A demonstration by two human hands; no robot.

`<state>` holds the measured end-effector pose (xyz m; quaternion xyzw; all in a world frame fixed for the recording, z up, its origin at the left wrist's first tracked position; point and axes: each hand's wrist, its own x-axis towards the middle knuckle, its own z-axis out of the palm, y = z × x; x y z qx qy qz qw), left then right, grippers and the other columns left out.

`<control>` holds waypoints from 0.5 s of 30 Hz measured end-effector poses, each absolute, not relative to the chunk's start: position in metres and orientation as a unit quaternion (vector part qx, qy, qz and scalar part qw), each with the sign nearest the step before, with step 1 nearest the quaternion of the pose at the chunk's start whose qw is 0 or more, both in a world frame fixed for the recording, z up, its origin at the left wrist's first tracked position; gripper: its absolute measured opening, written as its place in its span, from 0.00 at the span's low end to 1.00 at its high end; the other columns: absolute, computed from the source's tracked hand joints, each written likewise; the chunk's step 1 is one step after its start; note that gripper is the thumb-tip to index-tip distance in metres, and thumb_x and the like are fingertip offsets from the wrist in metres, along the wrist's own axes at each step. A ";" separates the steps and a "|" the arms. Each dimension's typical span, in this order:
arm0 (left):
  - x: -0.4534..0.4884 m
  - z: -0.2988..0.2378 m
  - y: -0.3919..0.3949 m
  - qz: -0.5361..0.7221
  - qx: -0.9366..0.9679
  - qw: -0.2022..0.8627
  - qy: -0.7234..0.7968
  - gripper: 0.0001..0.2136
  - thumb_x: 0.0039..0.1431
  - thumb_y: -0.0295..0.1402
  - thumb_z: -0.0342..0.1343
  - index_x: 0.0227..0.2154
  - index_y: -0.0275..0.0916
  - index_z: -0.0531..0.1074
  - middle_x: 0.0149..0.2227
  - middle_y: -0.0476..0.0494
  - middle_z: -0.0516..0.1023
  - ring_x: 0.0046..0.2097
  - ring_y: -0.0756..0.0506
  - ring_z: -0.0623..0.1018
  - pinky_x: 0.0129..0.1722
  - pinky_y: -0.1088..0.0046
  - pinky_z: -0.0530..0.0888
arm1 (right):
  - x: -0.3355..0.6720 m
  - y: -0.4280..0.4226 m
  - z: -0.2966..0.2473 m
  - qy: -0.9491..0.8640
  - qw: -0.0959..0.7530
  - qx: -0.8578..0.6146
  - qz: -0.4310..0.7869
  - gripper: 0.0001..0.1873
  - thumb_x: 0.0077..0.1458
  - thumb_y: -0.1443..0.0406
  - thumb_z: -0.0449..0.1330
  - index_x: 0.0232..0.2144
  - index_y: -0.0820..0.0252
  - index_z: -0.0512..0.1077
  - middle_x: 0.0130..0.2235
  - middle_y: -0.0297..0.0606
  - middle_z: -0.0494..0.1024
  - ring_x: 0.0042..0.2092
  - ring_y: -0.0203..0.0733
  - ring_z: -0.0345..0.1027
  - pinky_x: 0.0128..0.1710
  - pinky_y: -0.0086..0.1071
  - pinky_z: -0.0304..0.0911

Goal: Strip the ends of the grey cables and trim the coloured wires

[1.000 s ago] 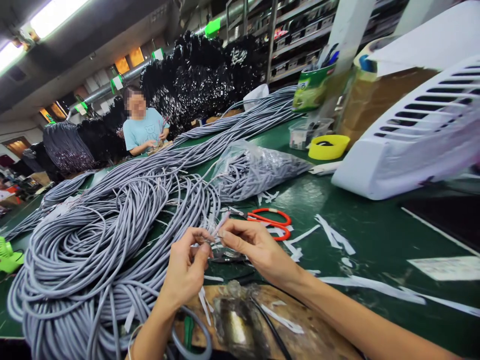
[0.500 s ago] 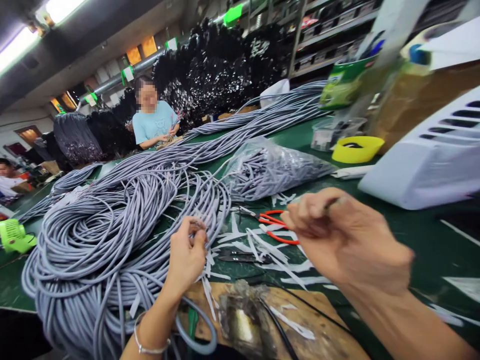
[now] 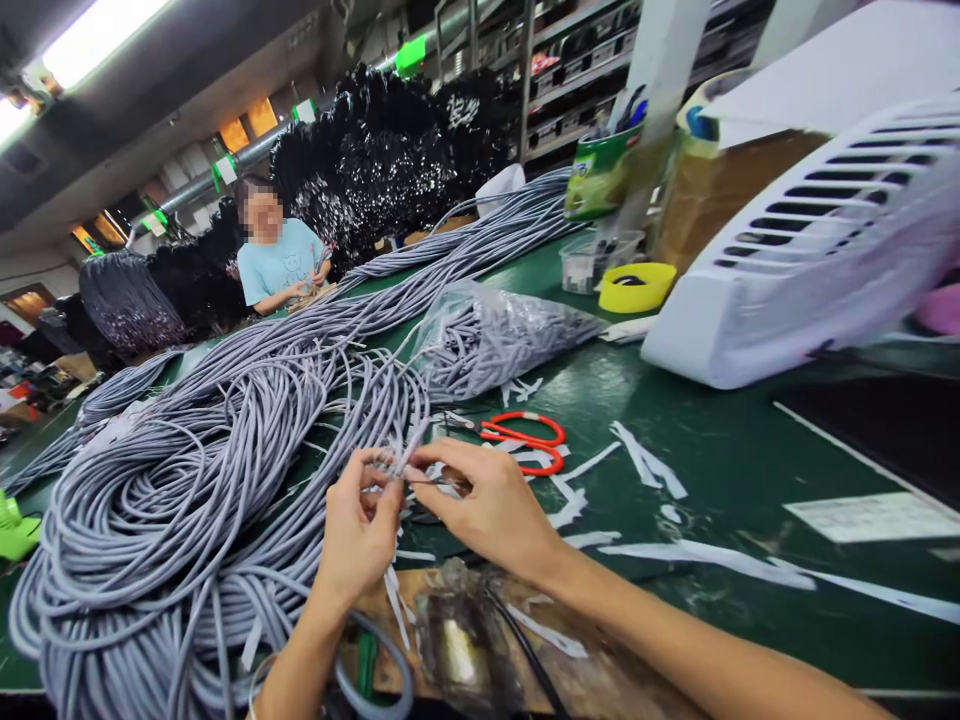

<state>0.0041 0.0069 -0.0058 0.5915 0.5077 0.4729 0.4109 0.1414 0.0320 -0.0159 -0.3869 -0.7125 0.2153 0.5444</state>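
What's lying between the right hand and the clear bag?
In the head view, the red scissors and some white strips lie between the right hand and the clear bag.

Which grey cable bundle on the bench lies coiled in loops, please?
The large coil immediately left of the left hand; the bundle behind it stretches out lengthwise.

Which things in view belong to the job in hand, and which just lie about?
Probably in the job: thin piece pinched between left hand and right hand, details unclear; gray cables.

Apparently lying about: red-handled tool; white strips; yellow ring.
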 end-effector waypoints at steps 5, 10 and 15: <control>0.006 -0.004 0.007 0.502 0.594 0.329 0.536 0.07 0.51 0.34 0.56 0.30 0.35 0.73 0.19 0.52 0.69 0.18 0.55 0.64 0.17 0.82 0.60 | 0.139 0.033 -0.014 -0.697 0.514 -0.411 0.284 0.09 0.42 0.67 0.52 0.20 0.62 0.72 0.22 0.36 0.76 0.22 0.35 0.65 0.21 0.26 0.57; 0.004 -0.002 0.004 0.569 0.594 0.198 0.532 0.08 0.51 0.33 0.56 0.23 0.35 0.76 0.22 0.47 0.74 0.24 0.50 0.71 0.24 0.77 0.67 | 0.138 0.035 -0.009 -0.689 0.457 -0.472 0.305 0.09 0.39 0.66 0.52 0.15 0.61 0.70 0.18 0.33 0.74 0.21 0.35 0.65 0.23 0.26 0.57; -0.003 0.000 0.002 0.610 0.581 0.102 0.529 0.08 0.52 0.32 0.55 0.23 0.35 0.76 0.23 0.47 0.74 0.27 0.49 0.72 0.29 0.76 0.69 | 0.149 0.044 -0.012 -0.689 0.461 -0.514 0.222 0.09 0.39 0.67 0.52 0.12 0.60 0.68 0.14 0.32 0.71 0.18 0.34 0.62 0.21 0.26 0.55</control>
